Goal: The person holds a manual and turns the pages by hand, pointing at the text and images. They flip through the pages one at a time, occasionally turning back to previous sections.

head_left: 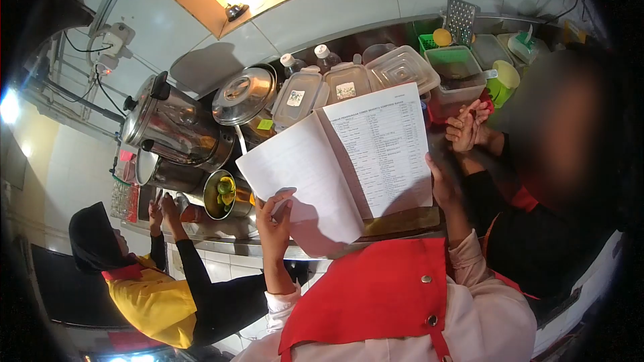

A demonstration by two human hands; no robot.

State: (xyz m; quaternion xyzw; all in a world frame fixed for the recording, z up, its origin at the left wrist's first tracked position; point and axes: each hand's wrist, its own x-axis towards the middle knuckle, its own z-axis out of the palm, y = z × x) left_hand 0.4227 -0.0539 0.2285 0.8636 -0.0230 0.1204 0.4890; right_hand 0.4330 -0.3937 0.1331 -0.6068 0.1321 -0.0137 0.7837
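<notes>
An open booklet [382, 154] of white paper is spread in front of me, its right page printed with a table of small text. The left page looks nearly blank, and its lower part curls over. My left hand [274, 222] pinches the lower left edge of the pages between thumb and fingers. At the right edge, my right hand [443, 184] grips the booklet, with its thumb showing and the other fingers mostly hidden behind the paper. The booklet is held above a steel counter [295, 247].
Lidded plastic boxes [300, 97], a lidded pot [245, 94] and tall steel pots [174, 121] line the counter. A steel bowl [219, 194] holds green citrus. One co-worker [151, 302] stands at left; another person's clasped hands [467, 126] are close on the right.
</notes>
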